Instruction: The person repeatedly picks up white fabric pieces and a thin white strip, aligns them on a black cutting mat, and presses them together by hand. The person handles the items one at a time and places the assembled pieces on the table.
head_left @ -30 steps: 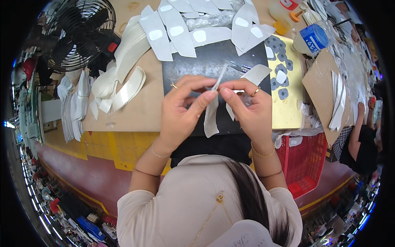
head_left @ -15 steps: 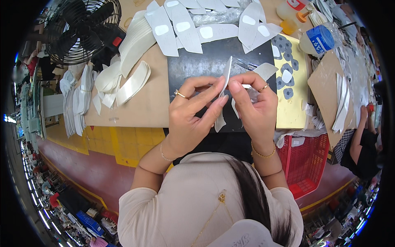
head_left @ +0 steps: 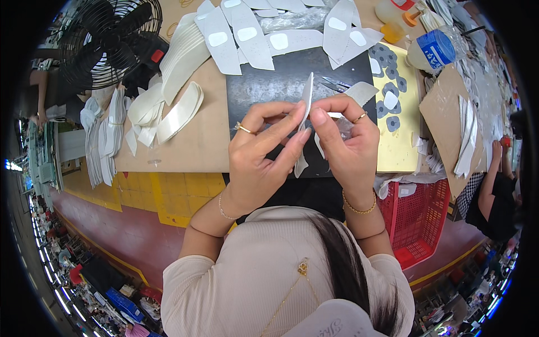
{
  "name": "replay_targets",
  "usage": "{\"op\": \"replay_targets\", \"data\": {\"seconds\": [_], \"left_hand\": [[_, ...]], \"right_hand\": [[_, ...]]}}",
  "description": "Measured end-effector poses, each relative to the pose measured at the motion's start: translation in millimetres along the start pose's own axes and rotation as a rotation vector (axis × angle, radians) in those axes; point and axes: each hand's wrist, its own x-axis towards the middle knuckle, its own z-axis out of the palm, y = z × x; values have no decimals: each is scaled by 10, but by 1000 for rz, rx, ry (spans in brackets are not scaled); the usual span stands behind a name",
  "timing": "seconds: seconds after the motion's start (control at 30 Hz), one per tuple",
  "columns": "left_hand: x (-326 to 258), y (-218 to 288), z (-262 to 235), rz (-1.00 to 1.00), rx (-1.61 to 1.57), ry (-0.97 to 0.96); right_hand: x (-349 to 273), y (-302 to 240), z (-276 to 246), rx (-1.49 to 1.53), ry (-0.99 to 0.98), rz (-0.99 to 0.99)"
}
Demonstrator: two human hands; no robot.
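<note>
A thin white curved cut piece [head_left: 308,92] stands nearly on edge above a black work mat [head_left: 269,84]. My left hand [head_left: 261,146] is closed on it, fingers on its left face and the thumb lower down. My right hand [head_left: 352,140] meets its right edge with thumb and forefinger pinched together; the exact contact is partly hidden. Under the right hand's curled fingers shows some crumpled clear plastic [head_left: 343,129]. Behind the hands, small metal snips [head_left: 335,85] lie on the mat, beside another pale piece [head_left: 362,92] with a jagged edge.
Pale pieces with white patches [head_left: 247,35] overlap along the back. Stacked cream pieces [head_left: 182,59] and a black fan [head_left: 115,39] stand left. At right are a yellow board [head_left: 401,146] with grey patches, a blue-labelled jar [head_left: 432,51] and, below, a red basket [head_left: 415,224].
Both hands keep nearly the same pose on the white cut piece. The whole view has shifted slightly; nothing has been picked up or let go.
</note>
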Motion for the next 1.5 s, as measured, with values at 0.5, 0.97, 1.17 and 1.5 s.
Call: {"op": "replay_targets", "data": {"seconds": [0.5, 0.97, 1.17, 1.5], "left_hand": [[-9, -4, 5, 39, 39, -5], [-2, -25, -47, -206, -307, 57], [44, -43, -135, -298, -407, 22], [70, -129, -240, -415, -394, 155]], "right_hand": [[17, -15, 1, -38, 9, -55], [26, 76, 47, -93, -59, -200], [27, 79, 62, -119, -53, -233], [-36, 129, 10, 22, -122, -22]]}}
